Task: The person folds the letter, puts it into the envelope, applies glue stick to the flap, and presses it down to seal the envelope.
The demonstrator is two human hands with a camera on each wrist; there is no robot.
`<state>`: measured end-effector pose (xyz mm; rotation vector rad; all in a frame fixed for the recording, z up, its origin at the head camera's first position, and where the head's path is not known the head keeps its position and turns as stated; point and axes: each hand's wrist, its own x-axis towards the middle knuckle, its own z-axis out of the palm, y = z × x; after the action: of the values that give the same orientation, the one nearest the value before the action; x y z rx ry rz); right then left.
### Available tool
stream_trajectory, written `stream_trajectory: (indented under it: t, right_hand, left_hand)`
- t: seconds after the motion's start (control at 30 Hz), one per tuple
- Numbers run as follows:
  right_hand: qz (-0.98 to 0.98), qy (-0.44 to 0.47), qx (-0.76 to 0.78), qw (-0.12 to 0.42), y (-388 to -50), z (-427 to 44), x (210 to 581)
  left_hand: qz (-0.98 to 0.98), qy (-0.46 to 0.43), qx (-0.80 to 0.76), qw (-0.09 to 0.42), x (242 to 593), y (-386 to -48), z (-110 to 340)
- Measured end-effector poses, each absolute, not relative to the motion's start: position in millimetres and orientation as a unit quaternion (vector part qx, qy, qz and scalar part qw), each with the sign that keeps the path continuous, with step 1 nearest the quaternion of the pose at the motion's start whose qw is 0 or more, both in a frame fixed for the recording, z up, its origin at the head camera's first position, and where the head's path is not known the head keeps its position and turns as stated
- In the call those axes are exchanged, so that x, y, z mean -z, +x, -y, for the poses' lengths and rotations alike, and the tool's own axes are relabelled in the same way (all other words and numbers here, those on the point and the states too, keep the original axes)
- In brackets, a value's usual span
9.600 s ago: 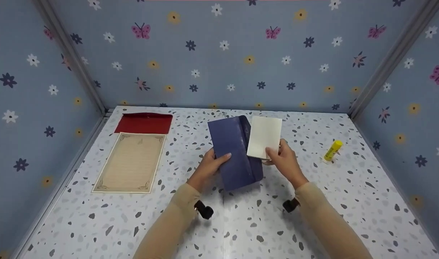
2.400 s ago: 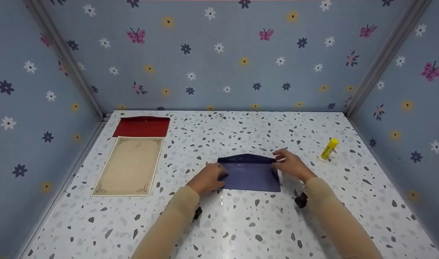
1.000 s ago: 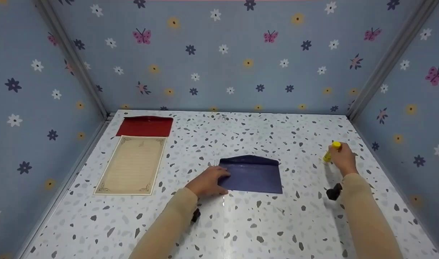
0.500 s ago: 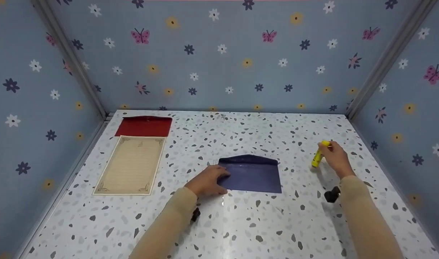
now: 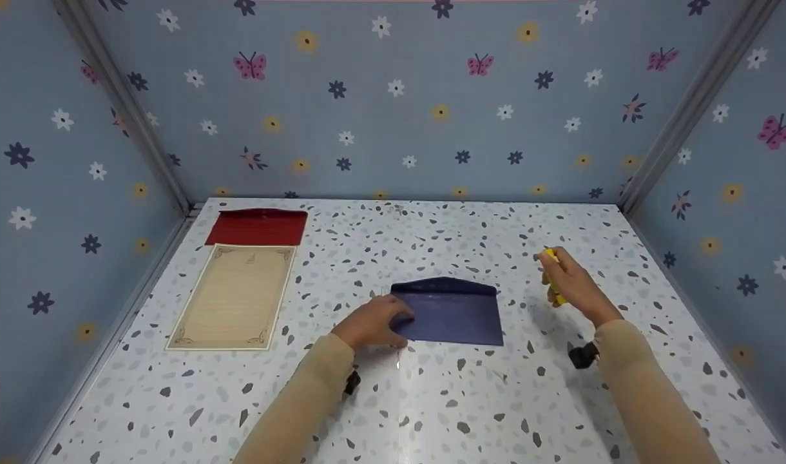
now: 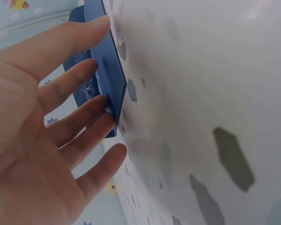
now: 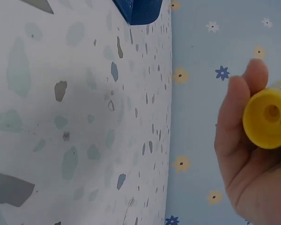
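A dark blue envelope (image 5: 451, 319) lies on the speckled table, its flap raised at the far edge. My left hand (image 5: 372, 324) rests at the envelope's left end. In the left wrist view, the fingers of that hand (image 6: 51, 108) are spread and loosely bent, with some tips on the blue envelope (image 6: 110, 70). My right hand (image 5: 576, 283) grips a yellow glue stick (image 5: 559, 298) above the table, to the right of the envelope. In the right wrist view the round yellow end of the glue stick (image 7: 267, 119) shows within the curled fingers.
A red envelope (image 5: 258, 229) lies at the back left of the table. Just in front of it is a beige bordered letter sheet (image 5: 235, 299). Patterned blue panels (image 5: 393, 96) rise behind the table and on both sides.
The folded cream paper held earlier is out of sight. The blue envelope now lies on the table. My right hand has picked up the glue stick and carried it leftward; my left hand stays put lately.
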<state>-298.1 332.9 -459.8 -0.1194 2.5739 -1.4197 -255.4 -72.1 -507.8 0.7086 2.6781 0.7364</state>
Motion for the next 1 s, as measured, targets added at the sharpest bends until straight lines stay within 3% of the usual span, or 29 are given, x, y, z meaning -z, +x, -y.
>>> stream_trajectory:
  t: [0.47, 0.57, 0.77, 1.0]
  right_hand:
    - [-0.825, -0.118, 0.536, 0.131, -280.4, -298.4, 458.3]
    - [-0.832, -0.143, 0.524, 0.116, -275.8, -288.3, 461.7]
    - [-0.833, -0.212, 0.504, 0.084, -262.6, -265.8, 461.3]
    - [-0.79, -0.274, 0.533, 0.131, -256.0, -245.3, 464.8]
  left_hand:
    - [-0.914, 0.295, -0.268, 0.074, 497.5, -253.8, 55.3]
    - [-0.9, 0.311, -0.299, 0.068, 493.1, -254.3, 47.6]
    - [-0.864, 0.331, -0.371, 0.084, 488.5, -252.6, 28.9]
    - [-0.819, 0.34, -0.449, 0.111, 488.5, -244.6, 8.5]
